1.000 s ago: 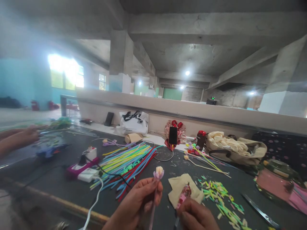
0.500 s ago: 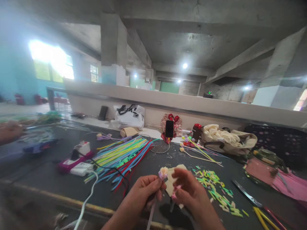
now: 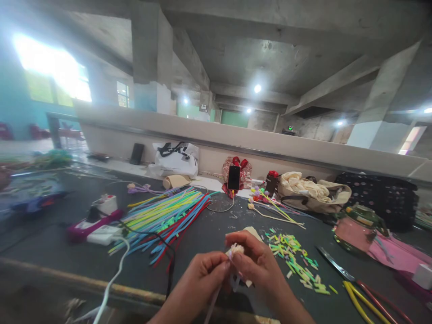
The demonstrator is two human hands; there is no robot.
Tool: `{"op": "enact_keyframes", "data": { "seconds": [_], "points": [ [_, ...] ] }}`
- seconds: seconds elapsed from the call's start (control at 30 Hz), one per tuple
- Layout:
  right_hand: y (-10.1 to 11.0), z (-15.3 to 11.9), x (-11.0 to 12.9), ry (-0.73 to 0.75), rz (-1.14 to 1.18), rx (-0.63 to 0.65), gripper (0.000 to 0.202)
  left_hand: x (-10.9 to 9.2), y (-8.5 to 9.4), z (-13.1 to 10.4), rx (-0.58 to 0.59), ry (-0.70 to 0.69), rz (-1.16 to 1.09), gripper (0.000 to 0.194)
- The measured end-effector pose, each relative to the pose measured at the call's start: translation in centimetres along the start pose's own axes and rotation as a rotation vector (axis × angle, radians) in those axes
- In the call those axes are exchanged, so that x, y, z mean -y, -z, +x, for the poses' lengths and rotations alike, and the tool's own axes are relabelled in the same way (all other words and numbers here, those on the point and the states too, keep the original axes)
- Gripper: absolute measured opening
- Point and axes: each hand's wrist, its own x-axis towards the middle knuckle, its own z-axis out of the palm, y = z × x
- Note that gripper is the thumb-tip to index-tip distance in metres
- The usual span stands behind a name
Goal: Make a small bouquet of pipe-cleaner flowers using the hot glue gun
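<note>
My left hand (image 3: 209,274) pinches the pale stem of a small cream and lilac flower (image 3: 236,249) near the table's front edge. Around the right side of the same flower, my right hand (image 3: 258,263) curls its fingers, with the thumb pressed on it. A second pale stem hangs below the right hand; what it bears is mostly hidden. Partly covered by the right hand, a beige piece (image 3: 253,233) lies on the black table. Right of my hands are scattered short green and yellow pieces (image 3: 290,252).
Long coloured strips (image 3: 165,218) lie left of centre, beside a purple power strip (image 3: 91,227) with cables. Scissors (image 3: 337,265) and a glass jar (image 3: 357,227) stand at right. A phone (image 3: 233,177) leans at the back near finished flowers (image 3: 261,195).
My right hand has moved left and closed around the flower in my left hand. The view has shifted a little to the right. At far left, another person's hand has mostly left the picture.
</note>
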Motion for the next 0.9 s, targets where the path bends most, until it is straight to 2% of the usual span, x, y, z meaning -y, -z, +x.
{"op": "enact_keyframes", "data": {
  "seconds": [0.17, 0.57, 0.77, 0.9],
  "points": [
    [0.0, -0.2, 0.5, -0.014, -0.026, -0.015, 0.027, -0.4, -0.1, -0.1, -0.014, -0.004, 0.055, 0.036],
    [-0.2, 0.1, -0.4, -0.017, 0.028, -0.021, 0.024, -0.1, 0.0, 0.0, -0.027, -0.018, 0.077, 0.03],
    [-0.2, 0.0, -0.1, 0.014, -0.037, -0.068, 0.032, 0.2, 0.1, 0.3, -0.021, 0.002, 0.063, 0.03],
    [0.5, -0.9, 0.4, 0.047, -0.023, -0.172, 0.039, 0.7, 0.2, 0.5, -0.013, 0.101, -0.006, 0.031]
  ]
}}
